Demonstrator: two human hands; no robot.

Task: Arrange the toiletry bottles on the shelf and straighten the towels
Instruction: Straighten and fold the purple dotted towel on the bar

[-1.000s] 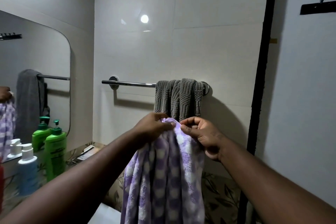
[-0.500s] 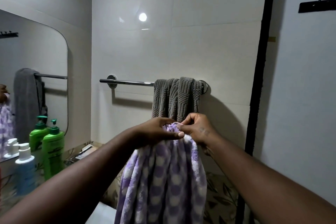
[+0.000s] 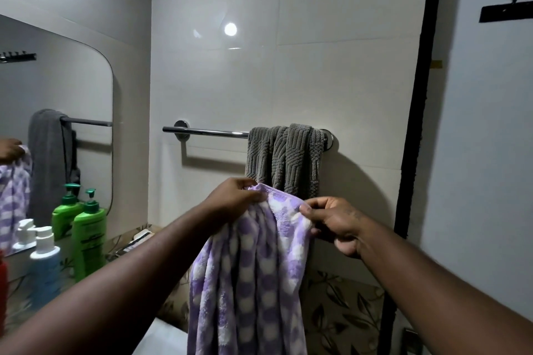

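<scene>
Purple-and-white checked towel [image 3: 253, 268] hangs from both hands, gathered at its top edge and falling in loose folds straight below the grip to the bottom of the view. The left hand [image 3: 233, 196] closes fingers and thumb over the left end of the gathered edge. The right hand [image 3: 337, 222] pinches the right end between thumb and curled fingers. The two hands sit close together, with a short arch of hem showing between them, so each grip is narrow and full of cloth.

Just above and behind the grip, a grey ribbed towel [image 3: 284, 158] hangs bunched at the right end of a chrome towel rail [image 3: 207, 132]. Its lower end drops behind the purple towel's top edge; whether the two touch cannot be told. The bare length of rail runs up and to the left of the left hand's grip.

Well to the left of the grip and lower, a green pump bottle [image 3: 89, 236] stands on a leaf-patterned shelf [image 3: 14, 300] by the mirror [image 3: 72, 81]. A blue bottle [image 3: 44, 271] with a white pump top stands just beside it, nearer the camera. The mirror reflects a grey towel, a hand and purple checked cloth. High above and to the right of the right hand's grip, a dark hook strip [image 3: 504, 10] is fixed to the wall.
</scene>
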